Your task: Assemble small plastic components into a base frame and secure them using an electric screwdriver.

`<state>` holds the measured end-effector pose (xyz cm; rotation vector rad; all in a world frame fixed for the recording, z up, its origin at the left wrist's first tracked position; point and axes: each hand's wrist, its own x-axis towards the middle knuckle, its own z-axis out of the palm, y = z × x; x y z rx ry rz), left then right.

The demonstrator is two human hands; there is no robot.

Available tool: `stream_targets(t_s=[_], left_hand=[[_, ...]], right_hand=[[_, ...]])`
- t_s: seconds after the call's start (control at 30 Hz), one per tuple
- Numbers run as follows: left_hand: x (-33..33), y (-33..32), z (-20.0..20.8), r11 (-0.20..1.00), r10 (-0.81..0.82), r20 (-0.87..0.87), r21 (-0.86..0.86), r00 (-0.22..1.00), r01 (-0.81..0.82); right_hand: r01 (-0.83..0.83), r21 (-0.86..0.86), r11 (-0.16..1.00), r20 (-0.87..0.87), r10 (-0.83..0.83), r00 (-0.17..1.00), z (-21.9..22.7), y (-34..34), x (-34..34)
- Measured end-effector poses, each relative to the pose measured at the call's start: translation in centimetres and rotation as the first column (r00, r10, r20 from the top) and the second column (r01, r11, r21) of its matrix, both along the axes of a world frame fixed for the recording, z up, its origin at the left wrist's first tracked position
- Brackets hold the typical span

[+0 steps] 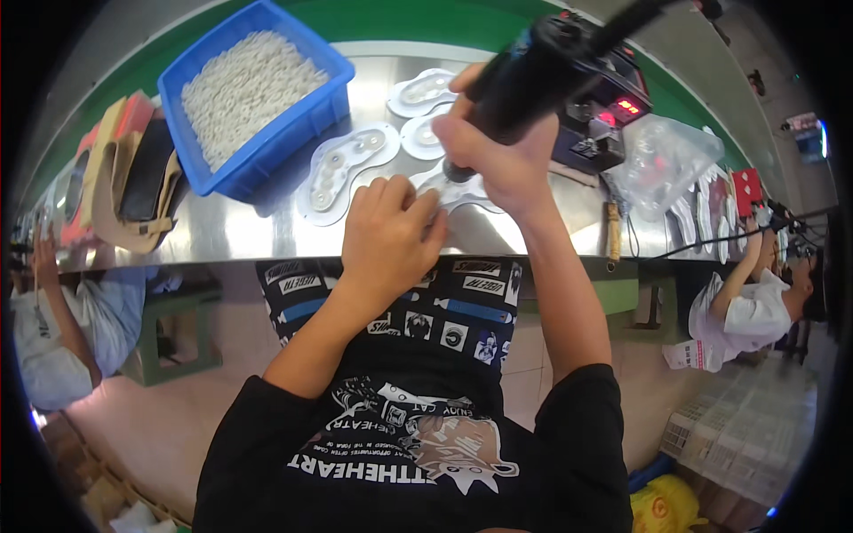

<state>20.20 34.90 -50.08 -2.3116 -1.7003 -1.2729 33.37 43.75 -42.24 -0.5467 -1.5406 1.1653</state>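
Observation:
My right hand (520, 169) is wrapped round a black electric screwdriver (538, 75), which points down at a white plastic part (475, 192) on the metal bench. The screwdriver's tip and much of this part are hidden by my hands. Curled at the part's left edge, my left hand (386, 235) grips it with bent fingers and thumb. Left of them lies another curved white plastic part (348, 173) with round discs set in it. Two more white parts, one at the back (422, 92) and one closer (419, 138), lie beyond my hands.
A blue bin (258, 147) full of small whitish rings stands at the back left. A black box with a red display (622, 111) and a clear plastic bag (671, 164) are on the right. Foam and strap-like pieces (133, 178) lie far left. People sit at both sides.

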Motion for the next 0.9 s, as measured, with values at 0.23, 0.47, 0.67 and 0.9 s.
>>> stream_targets(t_s=[0.23, 0.47, 0.67, 0.9], left_hand=[[0.0, -0.1, -0.4, 0.997, 0.057, -0.024, 0.058, 0.998, -0.055], [0.4, 0.6, -0.6, 0.989, 0.042, -0.035, 0.141, 0.999, -0.036], [0.3, 0.3, -0.4, 0.995, 0.042, -0.059, 0.096, 0.997, -0.036], [0.2, 0.4, -0.3, 0.994, 0.078, -0.043, 0.080, 0.996, -0.074]], right_hand=[[0.389, 0.300, 0.871, -0.350, -0.279, 0.894, 7.8, 0.0, 7.0], [0.501, 0.164, 0.850, -0.212, -0.465, 0.859, 6.3, 7.3, 12.9], [0.470, 0.103, 0.876, -0.256, -0.434, 0.864, 5.4, 7.5, 13.6], [0.431, 0.144, 0.891, -0.240, -0.392, 0.888, 5.3, 6.9, 12.9]])
